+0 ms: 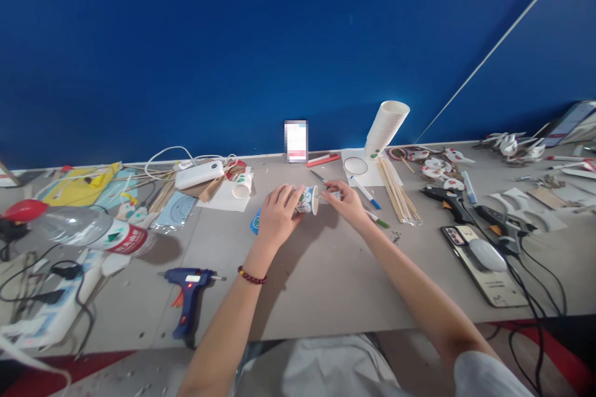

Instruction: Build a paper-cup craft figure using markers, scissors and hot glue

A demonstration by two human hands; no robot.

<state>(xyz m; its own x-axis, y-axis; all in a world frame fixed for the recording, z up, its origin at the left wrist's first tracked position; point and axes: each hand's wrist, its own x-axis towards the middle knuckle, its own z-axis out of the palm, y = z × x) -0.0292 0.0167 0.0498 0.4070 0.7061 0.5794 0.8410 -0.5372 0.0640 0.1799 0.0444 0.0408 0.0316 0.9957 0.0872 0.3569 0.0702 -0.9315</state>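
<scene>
We hold the patterned paper cup [308, 200] on its side over the bench [316, 285], nearer the far edge, our left hand [279, 214] wrapped around it. Our right hand [343, 200] pinches a small item [336, 196], too hidden to identify, near the cup's open end. Farther out, we have the stack of white cups [387, 127] at the far edge, the blue glue gun [189, 301] and the phone [484, 267] toward the near edge, left and right

On the grey worktop [326, 285], a blue glue gun [189, 298], bundled wooden sticks [398, 192] and a phone [487, 273] are laid.
</scene>
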